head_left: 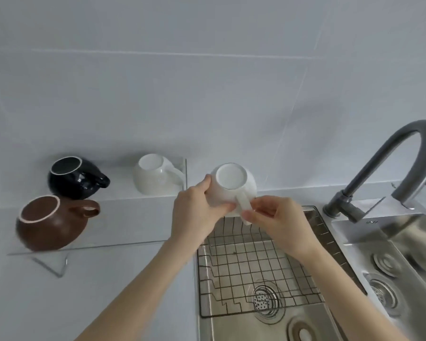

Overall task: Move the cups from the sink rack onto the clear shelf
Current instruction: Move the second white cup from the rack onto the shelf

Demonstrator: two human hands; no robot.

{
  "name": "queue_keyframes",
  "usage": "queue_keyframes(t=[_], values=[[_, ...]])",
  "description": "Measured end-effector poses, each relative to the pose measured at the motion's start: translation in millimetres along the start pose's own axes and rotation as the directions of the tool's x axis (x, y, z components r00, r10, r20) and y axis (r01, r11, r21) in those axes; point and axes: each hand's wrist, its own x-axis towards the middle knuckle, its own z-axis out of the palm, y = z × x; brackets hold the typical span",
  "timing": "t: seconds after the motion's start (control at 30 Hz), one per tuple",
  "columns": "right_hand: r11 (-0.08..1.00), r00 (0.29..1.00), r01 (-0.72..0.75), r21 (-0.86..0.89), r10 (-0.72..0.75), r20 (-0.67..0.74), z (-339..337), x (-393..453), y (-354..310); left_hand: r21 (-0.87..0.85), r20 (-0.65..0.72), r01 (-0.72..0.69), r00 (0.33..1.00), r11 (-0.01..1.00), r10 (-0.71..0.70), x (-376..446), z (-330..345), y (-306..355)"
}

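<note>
I hold a white cup (230, 183) upside down above the far end of the wire sink rack (253, 269). My left hand (194, 215) grips its body from the left, and my right hand (278, 222) pinches its handle. On the clear shelf (133, 217) to the left stand three upturned cups: a brown cup (52, 225) at the front left, a black cup (71, 179) behind it, and a second white cup (155, 175) at the back right. No cups are left on the rack.
A steel sink (268, 326) lies under the rack, with a second basin (408, 254) to the right. A grey curved faucet (389, 168) rises at the right. A light tiled wall (207, 82) stands behind the pale counter (84, 291).
</note>
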Motion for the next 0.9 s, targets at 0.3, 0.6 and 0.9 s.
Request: queue_keyframes(t=[0.3,0.6,0.9], values=[[0.995,0.971,0.101,0.021,-0.103,0.214,84,27,-54,0.048,-0.182,0.195,0.966,0.98,-0.183,-19,-90,-58],[1.0,0.94,-0.005,0.002,0.004,0.34,129,45,-51,0.165,-0.178,0.304,0.945,0.938,-0.275,-19,-102,-94],[0.999,0.932,-0.023,0.023,0.013,0.362,138,47,-40,0.325,-0.245,0.316,0.939,0.891,-0.243,-26,-94,-101]])
